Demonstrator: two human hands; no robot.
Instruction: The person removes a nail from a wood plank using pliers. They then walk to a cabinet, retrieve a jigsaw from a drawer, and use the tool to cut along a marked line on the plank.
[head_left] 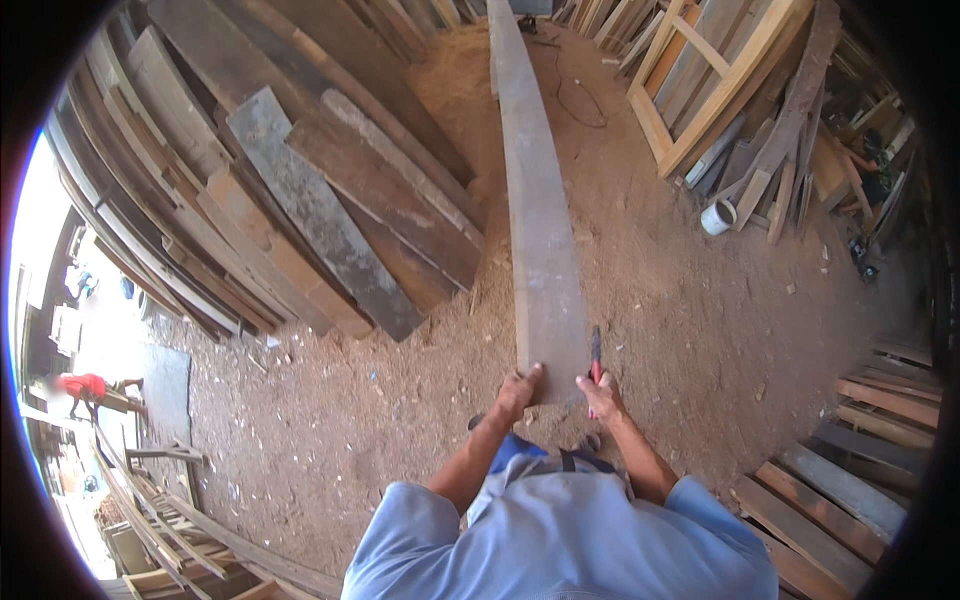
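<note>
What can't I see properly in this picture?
All in the head view:
Far end of the long board: cut off by the top edge.
Some of the left hand: hidden by the board.
Part of the red-and-black tool: covered by the right hand.
Distant person in red: details too small and blurred.

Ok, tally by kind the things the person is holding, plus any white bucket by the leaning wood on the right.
Long board: 1
Red-handled tool: 1
White bucket: 1
Total: 3
</note>
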